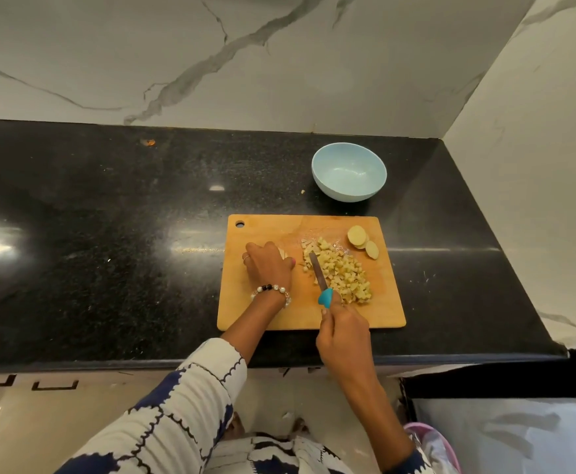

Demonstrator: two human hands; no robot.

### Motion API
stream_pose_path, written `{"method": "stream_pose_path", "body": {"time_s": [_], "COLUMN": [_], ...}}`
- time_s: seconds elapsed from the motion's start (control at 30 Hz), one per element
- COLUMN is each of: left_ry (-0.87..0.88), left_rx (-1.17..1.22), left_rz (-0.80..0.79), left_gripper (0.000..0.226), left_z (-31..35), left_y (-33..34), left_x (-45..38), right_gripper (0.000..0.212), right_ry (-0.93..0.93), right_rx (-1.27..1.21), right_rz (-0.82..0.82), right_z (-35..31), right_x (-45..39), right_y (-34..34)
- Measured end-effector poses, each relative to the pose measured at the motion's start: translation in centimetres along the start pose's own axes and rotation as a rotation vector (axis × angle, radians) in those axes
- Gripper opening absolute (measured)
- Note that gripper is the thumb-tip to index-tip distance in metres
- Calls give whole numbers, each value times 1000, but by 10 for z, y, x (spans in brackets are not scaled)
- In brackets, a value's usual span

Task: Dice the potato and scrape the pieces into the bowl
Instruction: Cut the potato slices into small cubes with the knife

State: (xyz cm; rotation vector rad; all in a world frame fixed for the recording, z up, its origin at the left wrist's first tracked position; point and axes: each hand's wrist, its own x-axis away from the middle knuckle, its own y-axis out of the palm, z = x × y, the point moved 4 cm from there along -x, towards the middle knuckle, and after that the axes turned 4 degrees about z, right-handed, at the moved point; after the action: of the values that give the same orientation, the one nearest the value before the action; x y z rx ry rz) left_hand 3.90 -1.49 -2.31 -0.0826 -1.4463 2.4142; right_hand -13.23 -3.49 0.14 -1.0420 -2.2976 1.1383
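Note:
A wooden cutting board (pixel 266 313) lies on the black counter. A heap of diced potato (pixel 343 271) sits on its right half, with a few potato slices (pixel 362 239) at the far right corner. My right hand (pixel 343 336) grips a knife (pixel 319 271) by its blue handle, the blade lying against the left side of the heap. My left hand (pixel 267 265) rests on the board over a pale potato piece (pixel 284 253), mostly hidden under the fingers. A light blue bowl (pixel 348 172), nothing in it, stands behind the board.
The black granite counter (pixel 108 251) stretches left of the board. Marble walls close it at the back and right. One small potato bit (pixel 302 191) lies left of the bowl. The counter's front edge runs just below the board.

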Motion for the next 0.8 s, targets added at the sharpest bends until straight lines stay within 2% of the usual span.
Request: {"method": "stream_pose_path", "body": {"time_s": [0.13,0.27,0.37,0.57,0.67,0.8], "left_ry": [182,473,580,588,564,533], "left_rx": [-22,-34,-93,-85,-85,-129], "left_rz": [-50,-271,-397,-314,-276,-262], "left_gripper": [42,45,47,57,55,52], "left_z": [-4,-12,-10,-10,-14,-17], "left_y": [-2,-14,-23,-20,-20,-18], "left_x": [-12,-31,-39,-36,-35,-35], "right_gripper": [44,42,43,48,48,48], "right_ry": [-16,-79,-116,-107,-119,-124], "right_rx": [-74,-89,-75,97,77,79], "right_rz": [-1,27,21,17,-1,53], "right_z": [2,-3,-10,-14,-14,-14], "right_x": [2,-4,-7,-9,-3,-3], "right_y": [4,9,14,35,43,41]}}
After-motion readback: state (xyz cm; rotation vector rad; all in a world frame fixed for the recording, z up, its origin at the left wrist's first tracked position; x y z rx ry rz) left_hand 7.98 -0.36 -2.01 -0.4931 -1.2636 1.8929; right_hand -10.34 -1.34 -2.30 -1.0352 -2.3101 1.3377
